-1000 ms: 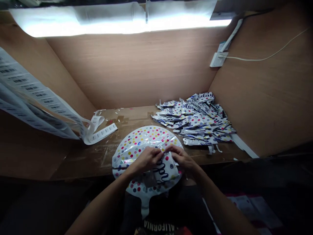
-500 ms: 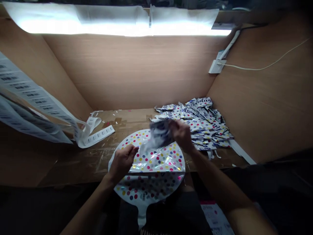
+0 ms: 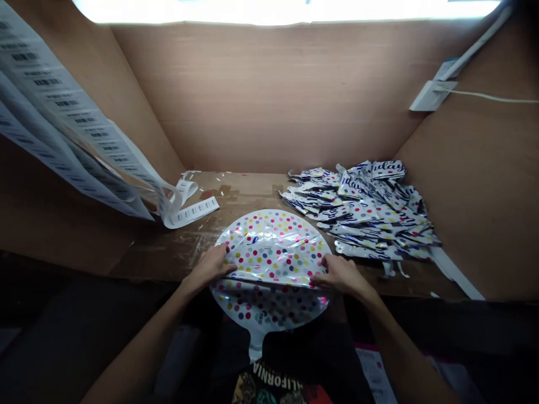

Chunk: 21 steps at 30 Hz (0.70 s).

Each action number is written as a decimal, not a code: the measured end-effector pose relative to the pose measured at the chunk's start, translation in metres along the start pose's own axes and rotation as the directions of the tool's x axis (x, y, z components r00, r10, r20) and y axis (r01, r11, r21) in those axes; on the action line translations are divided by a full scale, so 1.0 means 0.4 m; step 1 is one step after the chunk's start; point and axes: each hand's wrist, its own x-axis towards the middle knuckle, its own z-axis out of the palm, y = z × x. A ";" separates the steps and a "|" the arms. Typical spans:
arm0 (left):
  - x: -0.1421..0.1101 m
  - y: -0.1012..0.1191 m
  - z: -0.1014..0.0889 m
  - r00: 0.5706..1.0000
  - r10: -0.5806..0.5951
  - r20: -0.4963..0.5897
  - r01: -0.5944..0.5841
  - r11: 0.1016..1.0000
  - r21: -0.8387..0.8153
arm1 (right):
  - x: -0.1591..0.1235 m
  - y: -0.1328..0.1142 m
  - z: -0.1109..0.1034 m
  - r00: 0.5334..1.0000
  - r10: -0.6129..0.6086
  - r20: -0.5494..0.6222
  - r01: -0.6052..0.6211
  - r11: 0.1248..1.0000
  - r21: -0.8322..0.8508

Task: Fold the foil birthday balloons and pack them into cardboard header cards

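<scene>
Left hand (image 3: 211, 265) and right hand (image 3: 341, 274), both partly curled with thumbs apart from fingers, touch opposite edges of a flat, dotted balloon (image 3: 273, 255) in the head view; whether they pinch the film or merely press it cannot be told. Its upper part lies on the table (image 3: 172, 255), its lower part bends over the front edge, and its neck (image 3: 256, 343) points toward the person. Shiny and wrinkled, the sheet looks light, limp and slick, apt to slide, crease easily and perhaps tear under a nail. Opposite rims, held between thumb and flat fingers, seem the surest grip; the narrow neck looks weaker. A pile (image 3: 370, 216) of folded, printed pieces sits to the right, labels (image 3: 197, 211) to the left.
</scene>
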 end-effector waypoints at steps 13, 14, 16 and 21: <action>-0.025 -0.052 -0.049 0.969 0.242 0.047 -0.165 0.779 -0.605 | -0.028 0.064 0.059 0.976 -0.112 -0.186 0.199 0.802 0.563; -0.021 -0.062 -0.044 0.974 0.227 0.018 -0.174 0.791 -0.586 | -0.024 0.067 0.060 0.974 -0.186 -0.128 0.226 0.783 0.580; 0.002 -0.074 -0.037 0.984 0.162 -0.075 -0.179 0.875 -0.449 | -0.014 0.071 0.058 0.951 -0.300 -0.075 0.287 0.766 0.575; 0.114 -0.036 -0.043 0.966 -0.114 -0.234 0.121 0.993 0.016 | 0.070 0.039 0.046 0.975 -0.063 -0.215 0.088 0.990 0.112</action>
